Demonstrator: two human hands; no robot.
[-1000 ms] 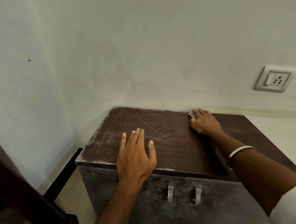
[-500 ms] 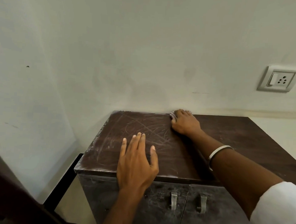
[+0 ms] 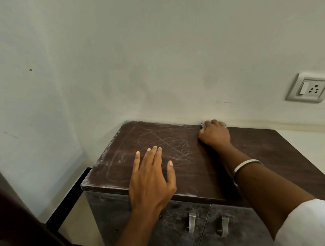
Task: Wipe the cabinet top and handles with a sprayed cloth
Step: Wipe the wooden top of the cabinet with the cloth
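Note:
A dark brown cabinet top (image 3: 265, 154) carries pale dust and scribbled smears on its left half. My right hand (image 3: 214, 135) lies at the back edge against the wall, fingers curled over a small cloth (image 3: 202, 125) that only peeks out by the fingertips. My left hand (image 3: 151, 180) rests flat on the front of the top, fingers straight and spread, holding nothing. On the dusty cabinet doors below are two metal handles, the left handle (image 3: 191, 223) and the right handle (image 3: 223, 225).
The wall rises directly behind the cabinet, with a switch and socket plate (image 3: 308, 89) at the right. A black bar (image 3: 69, 193) and a dark piece of furniture (image 3: 11, 218) stand close to the cabinet's left side.
My right hand slid the cloth left along the back edge, then came back a little to the right. My left hand stayed flat in place.

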